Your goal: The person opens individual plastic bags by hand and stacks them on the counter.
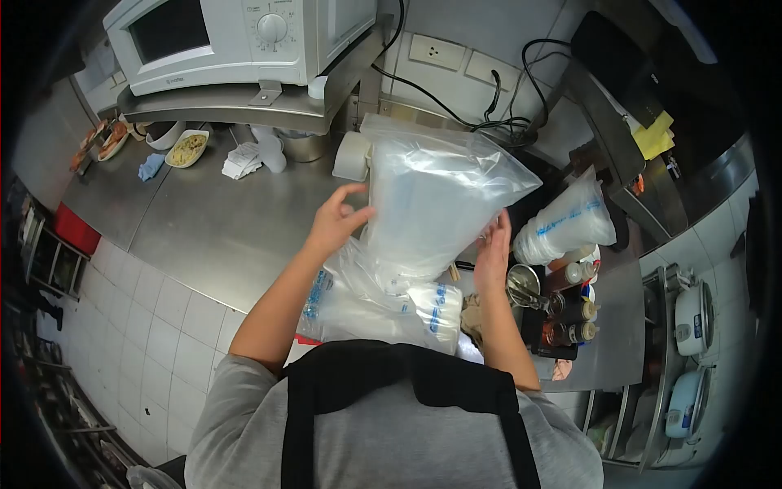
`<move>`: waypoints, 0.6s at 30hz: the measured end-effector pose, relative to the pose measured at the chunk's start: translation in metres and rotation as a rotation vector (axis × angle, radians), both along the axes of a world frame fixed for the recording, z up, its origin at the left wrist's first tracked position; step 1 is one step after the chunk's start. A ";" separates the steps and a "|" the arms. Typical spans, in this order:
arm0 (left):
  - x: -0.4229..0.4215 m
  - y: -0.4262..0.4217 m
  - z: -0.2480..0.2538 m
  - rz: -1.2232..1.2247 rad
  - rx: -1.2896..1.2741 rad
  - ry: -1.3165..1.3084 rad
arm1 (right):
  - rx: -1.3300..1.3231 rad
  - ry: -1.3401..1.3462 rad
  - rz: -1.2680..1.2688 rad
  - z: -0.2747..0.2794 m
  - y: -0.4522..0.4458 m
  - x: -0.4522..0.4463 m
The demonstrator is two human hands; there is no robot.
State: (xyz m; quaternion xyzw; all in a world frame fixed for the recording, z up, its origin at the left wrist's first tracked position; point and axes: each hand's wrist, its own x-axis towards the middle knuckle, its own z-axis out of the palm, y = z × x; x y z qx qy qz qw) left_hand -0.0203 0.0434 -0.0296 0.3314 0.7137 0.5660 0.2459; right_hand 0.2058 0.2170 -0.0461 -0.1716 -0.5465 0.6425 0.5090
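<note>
A large clear plastic bag (432, 196) with whitish, hard-to-make-out contents stands before me, its wide end toward the wall. My left hand (336, 224) is beside the bag's left edge, thumb and forefinger apart. Against the bag's right side rests my right hand (492, 254), its fingers stretched out and partly hidden by the plastic. Closer to my body lies another clear bag (358, 306) with blue print, next to a wrapped stack (440, 314) with similar blue lettering.
A white microwave (244, 41) sits on a raised steel shelf (236, 106). To the right are a blue-printed plastic sleeve (566, 220), a metal container (523, 285) and sauce bottles (570, 308). A bowl of yellowish food (187, 149) and papers (242, 160) lie at left.
</note>
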 end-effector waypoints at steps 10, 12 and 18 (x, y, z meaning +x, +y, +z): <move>0.021 -0.017 -0.038 -0.113 -0.396 0.517 | 0.293 -0.426 0.049 -0.063 -0.029 0.000; 0.033 -0.030 -0.018 -0.091 -0.221 0.561 | 0.500 -0.476 -0.225 -0.027 -0.048 0.016; 0.103 -0.049 0.100 -0.287 0.610 0.844 | 0.920 -0.392 0.309 0.098 -0.092 0.000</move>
